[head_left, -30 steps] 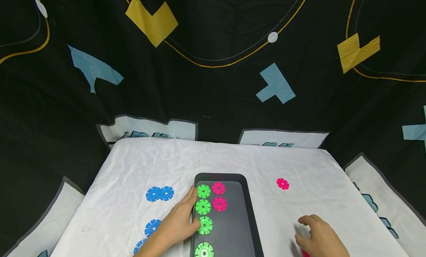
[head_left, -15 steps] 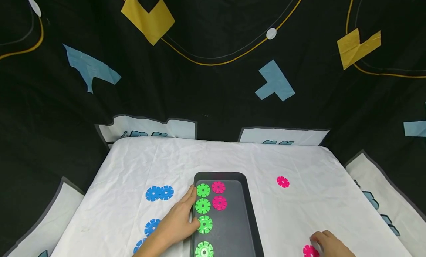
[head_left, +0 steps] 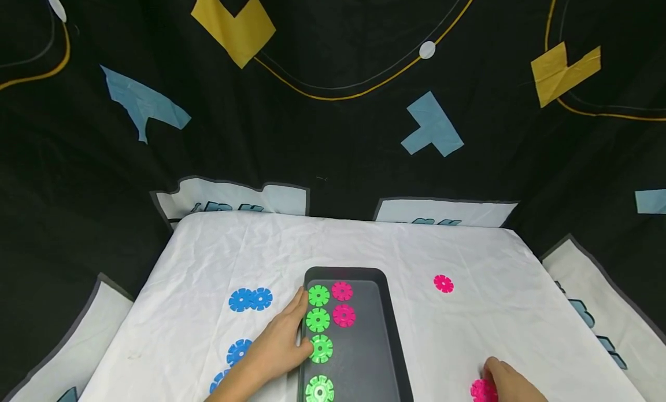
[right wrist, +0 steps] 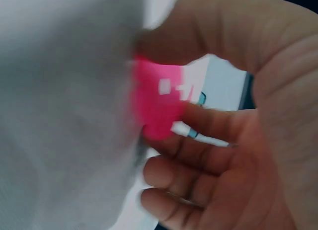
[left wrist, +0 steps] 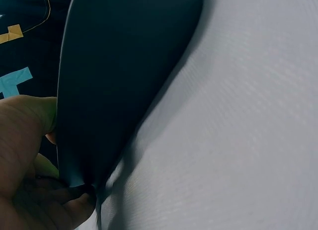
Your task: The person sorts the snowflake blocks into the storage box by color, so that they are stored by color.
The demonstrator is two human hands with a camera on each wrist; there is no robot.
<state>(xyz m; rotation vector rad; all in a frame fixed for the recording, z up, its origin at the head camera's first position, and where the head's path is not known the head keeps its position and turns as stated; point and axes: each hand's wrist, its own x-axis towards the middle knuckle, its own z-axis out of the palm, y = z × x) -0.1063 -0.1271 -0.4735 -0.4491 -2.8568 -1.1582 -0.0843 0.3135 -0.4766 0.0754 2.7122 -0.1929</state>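
Note:
My left hand [head_left: 281,343] holds the left edge of a dark grey tray [head_left: 366,344], thumb over the rim and fingers along the outside. In the left wrist view the dark tray wall [left wrist: 119,76] rises beside that hand. Several green notched discs [head_left: 318,320] form a column inside the tray, with two pink ones [head_left: 344,316] beside them. At the lower right, my right hand [head_left: 510,383] pinches a pink notched disc [head_left: 481,391]. The right wrist view has this disc [right wrist: 158,101] between thumb and fingers, blurred, close against the white cloth.
Another pink disc [head_left: 444,284] lies right of the tray. Blue notched discs [head_left: 251,299] lie on the white-covered table [head_left: 177,309] to the left, some partly hidden by my left forearm. A black curtain [head_left: 333,142] hangs behind the table.
My right hand has moved down and toward the near edge, and now has the pink disc between its fingers. My left hand stays on the tray's edge.

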